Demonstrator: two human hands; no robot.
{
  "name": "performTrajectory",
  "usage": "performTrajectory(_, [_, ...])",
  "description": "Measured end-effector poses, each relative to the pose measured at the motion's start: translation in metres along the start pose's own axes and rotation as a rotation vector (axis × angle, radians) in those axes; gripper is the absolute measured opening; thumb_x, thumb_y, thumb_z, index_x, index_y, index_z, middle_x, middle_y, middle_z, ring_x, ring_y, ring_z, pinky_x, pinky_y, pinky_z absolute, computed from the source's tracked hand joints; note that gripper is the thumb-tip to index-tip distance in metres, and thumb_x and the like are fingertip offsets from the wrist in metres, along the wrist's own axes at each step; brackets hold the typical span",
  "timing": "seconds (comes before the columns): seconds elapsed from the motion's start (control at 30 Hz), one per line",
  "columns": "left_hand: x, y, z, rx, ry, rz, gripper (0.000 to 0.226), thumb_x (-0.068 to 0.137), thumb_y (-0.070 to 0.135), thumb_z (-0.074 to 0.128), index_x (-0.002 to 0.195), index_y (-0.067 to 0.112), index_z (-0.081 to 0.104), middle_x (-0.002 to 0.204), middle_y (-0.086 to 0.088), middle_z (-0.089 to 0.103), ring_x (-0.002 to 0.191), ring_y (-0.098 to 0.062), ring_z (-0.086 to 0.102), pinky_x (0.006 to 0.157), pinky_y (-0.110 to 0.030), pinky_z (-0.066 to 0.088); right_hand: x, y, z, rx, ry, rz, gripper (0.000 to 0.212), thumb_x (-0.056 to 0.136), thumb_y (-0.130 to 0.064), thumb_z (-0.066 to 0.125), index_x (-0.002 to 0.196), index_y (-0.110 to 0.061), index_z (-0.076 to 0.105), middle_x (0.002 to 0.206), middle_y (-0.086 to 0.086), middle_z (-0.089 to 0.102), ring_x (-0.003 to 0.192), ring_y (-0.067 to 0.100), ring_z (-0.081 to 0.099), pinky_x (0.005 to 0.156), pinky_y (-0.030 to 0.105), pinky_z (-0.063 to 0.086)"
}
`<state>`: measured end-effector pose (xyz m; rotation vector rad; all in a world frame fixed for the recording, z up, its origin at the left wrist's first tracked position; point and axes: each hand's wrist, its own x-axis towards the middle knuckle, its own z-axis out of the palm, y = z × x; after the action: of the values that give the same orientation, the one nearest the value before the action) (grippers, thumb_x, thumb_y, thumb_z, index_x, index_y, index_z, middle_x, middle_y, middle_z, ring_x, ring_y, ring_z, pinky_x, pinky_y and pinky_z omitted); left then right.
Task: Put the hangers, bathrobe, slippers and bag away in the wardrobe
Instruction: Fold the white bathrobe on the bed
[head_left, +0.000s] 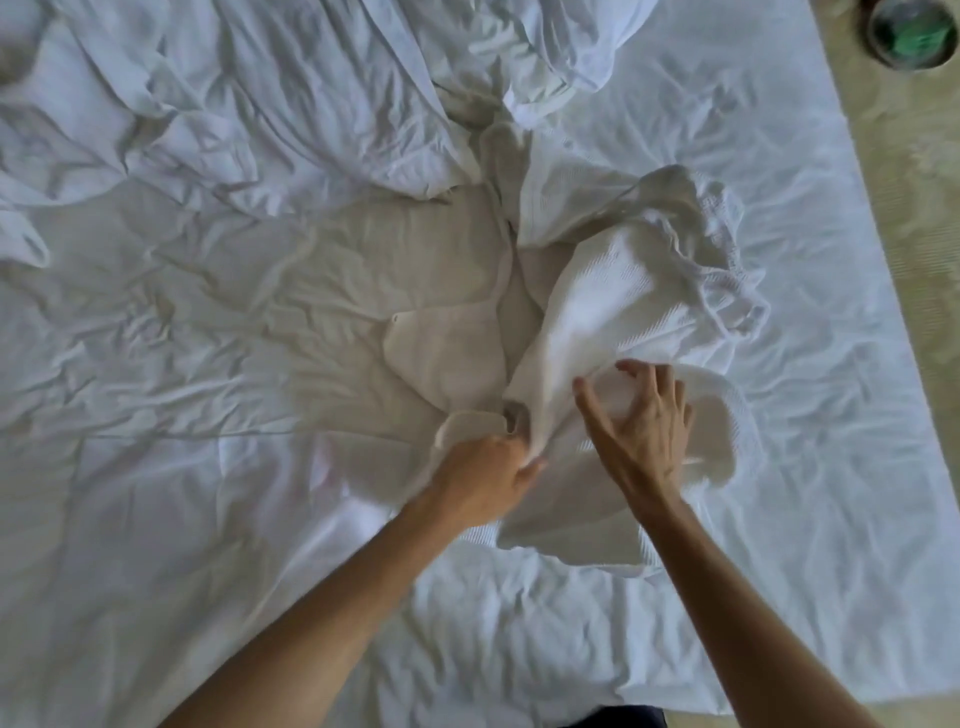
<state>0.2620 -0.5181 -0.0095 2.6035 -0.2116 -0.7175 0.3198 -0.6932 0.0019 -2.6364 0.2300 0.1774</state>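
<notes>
Counting it up, just one bathrobe (613, 312), white waffle-weave, lay crumpled right of centre on the wrinkled bed sheet (208, 467). Left hand (483, 478) was fisted around a bunched fold at its near edge; right hand (644, 431) hovered over it, fingers spread wide. One round bin (909, 31) sat far right.

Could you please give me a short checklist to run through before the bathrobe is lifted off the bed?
1. Left hand has a grip on the bathrobe: ok, it is closed on a bunch of the fabric.
2. Right hand has a grip: not ok, its fingers are spread open over the cloth.
3. Bathrobe clear of the duvet: cannot tell, its far end runs up to the rumpled folds.
4. Nothing lying on the bathrobe: ok, only the hands touch it.
5. Hanger ready nearby: not ok, none in view.
6. Bin on the floor out of the way: ok.
</notes>
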Motion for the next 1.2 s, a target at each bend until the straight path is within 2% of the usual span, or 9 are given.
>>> performTrajectory(0.2, [0.022,0.101,0.077,0.177,-0.302,0.205,0.050,0.105,0.030,0.034,0.148,0.005,0.043,0.149,-0.017,0.050,0.139,-0.028,0.044,0.117,-0.036,0.030,-0.040,0.024,-0.001,-0.004,0.026,0.087,0.037,0.082,-0.038,0.072,0.107,-0.012,0.066,0.111,0.007,0.056,0.102,0.033,0.050,0.088,0.041,0.040])
performTrajectory(0.33, [0.023,0.121,0.062,-0.226,-0.317,0.107,0.058,0.095,0.047,0.041,0.137,0.010,0.052,0.126,-0.020,0.066,0.116,-0.038,0.061,0.094,-0.041,0.049,-0.016,0.071,-0.012,0.104,0.114,0.218,0.028,0.097,-0.027,0.054,0.084,-0.005,0.063,0.091,0.013,0.061,0.086,0.037,0.057,0.071,0.037,0.036])
performTrajectory(0.43, [0.032,0.106,0.037,-0.428,-0.049,0.103,0.037,0.087,0.042,0.044,0.103,0.018,0.068,0.103,-0.005,0.070,0.098,-0.031,0.066,0.077,-0.036,0.051,-0.007,0.097,-0.021,0.067,0.163,0.182,0.030,0.101,-0.023,0.051,0.076,-0.007,0.053,0.077,0.020,0.062,0.073,0.041,0.057,0.063,0.038,0.034])
performTrajectory(0.57, [0.083,0.071,0.010,-0.153,0.419,0.194,0.040,0.075,0.008,0.054,0.113,0.014,0.067,0.112,-0.004,0.064,0.103,-0.027,0.060,0.076,-0.042,0.056,-0.016,0.113,-0.028,0.245,0.162,0.261,0.032,0.100,-0.027,0.049,0.073,-0.014,0.040,0.057,0.009,0.048,0.058,0.032,0.045,0.058,0.038,0.034])
performTrajectory(0.67, [0.125,0.065,-0.020,0.229,0.426,0.366,0.076,0.064,-0.011,0.062,0.136,0.015,0.056,0.134,-0.006,0.055,0.116,-0.026,0.053,0.091,-0.039,0.050,-0.022,0.124,-0.032,0.395,0.106,0.323,0.040,0.100,-0.030,0.049,0.069,-0.006,0.038,0.058,-0.003,0.035,0.053,0.009,0.032,0.055,0.037,0.031])
performTrajectory(0.77, [0.155,0.076,-0.033,0.535,0.368,0.585,0.084,0.071,-0.011,0.041,0.150,0.016,0.040,0.148,-0.010,0.047,0.126,-0.029,0.051,0.104,-0.042,0.043,-0.026,0.130,-0.036,0.464,0.041,0.327,0.044,0.102,-0.030,0.052,0.070,-0.001,0.042,0.060,-0.003,0.036,0.053,0.006,0.031,0.052,0.034,0.031])
performTrajectory(0.83, [0.170,0.091,-0.032,0.608,0.339,0.697,0.072,0.078,-0.014,0.029,0.139,0.015,0.054,0.139,-0.010,0.057,0.123,-0.029,0.056,0.105,-0.044,0.045,-0.030,0.126,-0.042,0.496,0.039,0.318,0.048,0.100,-0.036,0.053,0.068,-0.003,0.041,0.060,-0.004,0.035,0.054,0.007,0.032,0.050,0.032,0.029])
performTrajectory(0.97, [0.194,0.107,-0.030,0.522,0.386,0.819,0.029,0.070,-0.015,0.067,0.086,0.007,0.073,0.084,-0.007,0.071,0.084,-0.028,0.068,0.094,-0.046,0.053,-0.048,0.107,-0.044,0.483,0.019,0.298,0.049,0.089,-0.046,0.069,0.073,-0.006,0.047,0.055,0.003,0.047,0.049,0.011,0.043,0.048,0.030,0.037])
performTrajectory(1.2, [0.192,0.109,-0.069,0.566,0.481,0.748,0.026,0.072,-0.010,0.063,0.087,0.011,0.070,0.077,-0.003,0.068,0.070,-0.024,0.067,0.059,-0.035,0.055,-0.070,0.081,-0.016,0.355,-0.028,0.428,0.019,0.076,-0.027,0.069,0.086,-0.017,0.057,0.062,0.000,0.062,0.065,0.026,0.062,0.058,0.037,0.048])
